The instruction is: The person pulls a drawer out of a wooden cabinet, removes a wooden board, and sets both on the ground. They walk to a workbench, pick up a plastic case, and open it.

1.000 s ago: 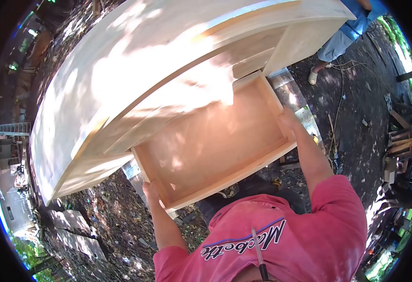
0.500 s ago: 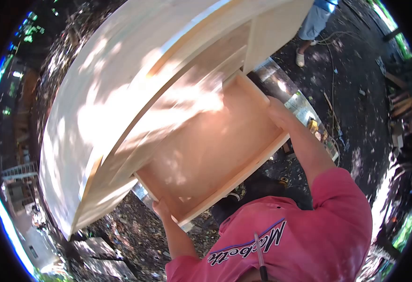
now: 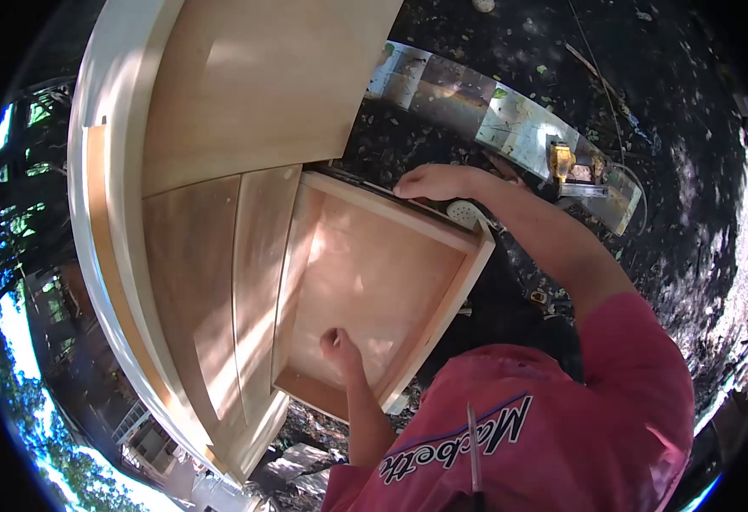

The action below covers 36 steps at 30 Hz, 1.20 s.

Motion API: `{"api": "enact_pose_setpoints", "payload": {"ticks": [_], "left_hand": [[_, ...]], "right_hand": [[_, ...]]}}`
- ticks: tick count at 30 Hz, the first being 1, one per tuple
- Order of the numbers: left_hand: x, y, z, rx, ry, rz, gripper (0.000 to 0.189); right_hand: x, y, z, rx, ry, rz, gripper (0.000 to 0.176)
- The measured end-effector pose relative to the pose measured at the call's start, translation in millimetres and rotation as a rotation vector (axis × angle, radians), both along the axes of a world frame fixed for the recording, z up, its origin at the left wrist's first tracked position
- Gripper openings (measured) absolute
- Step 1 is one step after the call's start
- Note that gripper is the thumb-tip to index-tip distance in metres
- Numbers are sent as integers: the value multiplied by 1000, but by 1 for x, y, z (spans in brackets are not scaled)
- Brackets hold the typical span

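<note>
A shallow wooden drawer (image 3: 365, 282) sticks out of a large pale wooden cabinet (image 3: 255, 94). A dark metal slide (image 3: 365, 182) runs along the drawer's far-right side. My right hand (image 3: 434, 183) is at that side by the slide, its fingers bent and pressed together; whatever is in them is hidden. Over the drawer's bottom, toward the left side, my left hand (image 3: 337, 344) is curled closed. I cannot make out what, if anything, it holds.
A yellow power tool (image 3: 563, 162) lies on a strip of pale panels (image 3: 519, 119) on the ground to the right. A small yellow-and-black object (image 3: 538, 297) is near my legs. Dark, leaf-strewn soil (image 3: 672, 196) surrounds the cabinet.
Both hands have let go of the drawer's two side edges. My left hand has moved over the drawer's inside, my right to its slide. The view has turned and come closer to the cabinet.
</note>
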<state>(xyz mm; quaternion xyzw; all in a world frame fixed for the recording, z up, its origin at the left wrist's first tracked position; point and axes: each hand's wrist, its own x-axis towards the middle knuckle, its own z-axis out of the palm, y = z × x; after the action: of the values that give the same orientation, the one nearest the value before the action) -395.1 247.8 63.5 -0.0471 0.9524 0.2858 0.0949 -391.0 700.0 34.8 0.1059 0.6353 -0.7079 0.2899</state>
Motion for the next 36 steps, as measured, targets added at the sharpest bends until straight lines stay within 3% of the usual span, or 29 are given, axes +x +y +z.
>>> {"api": "enact_pose_setpoints", "payload": {"ticks": [1, 2, 4, 6, 8, 10, 12, 18, 21, 24, 28, 31, 33, 36], "left_hand": [[-7, 69, 14, 8, -65, -55, 26], [-18, 117, 16, -69, -69, -268, 32], [-27, 196, 20, 121, -211, -383, 39], [-34, 259, 30, 250, -434, -282, 40], [-37, 283, 8, 232, -343, -278, 38], [-38, 293, 10, 217, -257, -281, 36], [-33, 292, 15, 343, -705, 18, 29], [-25, 294, 8, 357, -453, -75, 25], [-12, 291, 14, 376, -481, -104, 32], [1, 294, 22, 371, -448, -76, 39], [-21, 299, 29, 289, -517, -94, 34], [-32, 297, 23, 259, -538, -115, 34], [-32, 297, 30, 290, -517, -124, 34], [-29, 293, 21, 363, -454, -151, 35]], "right_hand": [[0, -3, -7, 1, 55, -183, 44], [-5, 1, -9, -7, 53, -174, 44], [-19, -4, -10, 132, 116, -295, 45], [-39, -13, -6, 81, 93, -278, 47], [-59, -26, -9, 117, 142, -331, 49], [-73, -37, -9, 206, 169, -282, 48], [-77, -40, -13, 293, 188, -226, 47], [-84, -46, -13, 316, 188, -324, 41], [-101, -56, -11, 415, 236, -402, 39], [-122, -62, -10, 345, 208, -420, 38], [-132, -59, -19, 323, 229, -385, 40], [-110, -51, -11, 157, 125, -500, 43], [-85, -41, -9, 47, -21, -452, 43], [-51, -36, -23, 125, -45, -350, 44]]}}
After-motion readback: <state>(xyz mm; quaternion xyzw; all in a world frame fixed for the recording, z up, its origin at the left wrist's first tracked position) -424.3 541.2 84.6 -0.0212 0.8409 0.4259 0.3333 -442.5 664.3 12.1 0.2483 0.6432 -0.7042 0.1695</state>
